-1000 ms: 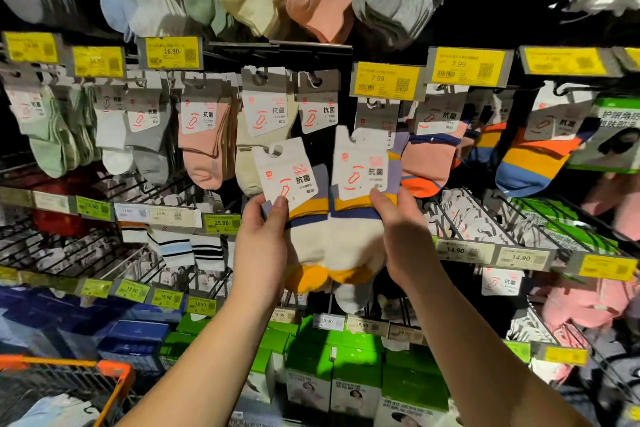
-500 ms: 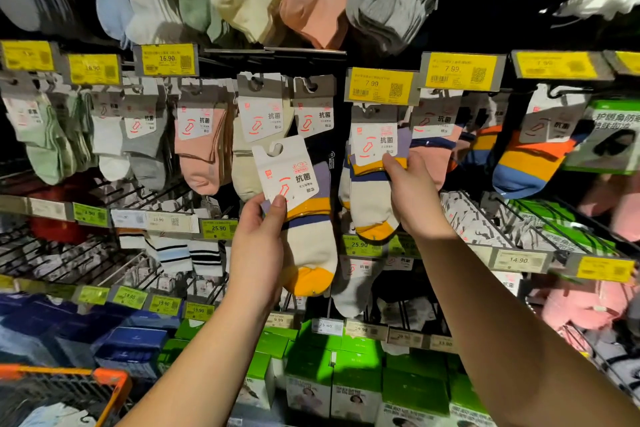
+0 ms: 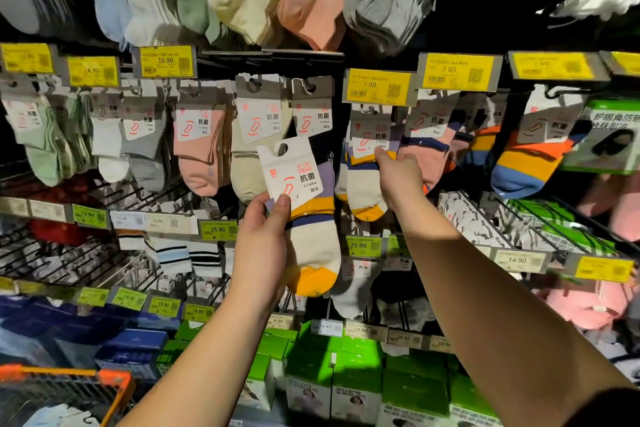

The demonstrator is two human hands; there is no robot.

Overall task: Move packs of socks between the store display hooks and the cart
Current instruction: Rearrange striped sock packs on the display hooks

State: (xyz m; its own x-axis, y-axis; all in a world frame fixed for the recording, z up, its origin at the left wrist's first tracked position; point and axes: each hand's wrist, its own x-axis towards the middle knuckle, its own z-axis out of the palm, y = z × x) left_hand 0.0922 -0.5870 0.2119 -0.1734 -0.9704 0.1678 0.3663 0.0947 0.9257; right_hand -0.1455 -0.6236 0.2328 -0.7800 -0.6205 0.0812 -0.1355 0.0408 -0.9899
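Both bare forearms reach up from the bottom of the frame toward the sock wall. The left hand [image 3: 261,246], at centre, is turned palm inward and pinches a sock pack [image 3: 304,215] between thumb and fingers at the lower corner of its white header card; the cream sock with purple, yellow and navy bands hangs free below, off any hook. The right hand [image 3: 398,177], right of centre and higher, has its fingers curled on a matching hung pack [image 3: 363,177] just beneath a yellow price tag [image 3: 379,88]; whether that pack's card sits fully on its hook is hard to tell, since the tag covers it. Behind them, rows of pastel socks hang on hooks across the upper frame, green boxes [image 3: 356,381] fill the bottom centre, and the orange rim of a cart [image 3: 69,376] shows at lower left.
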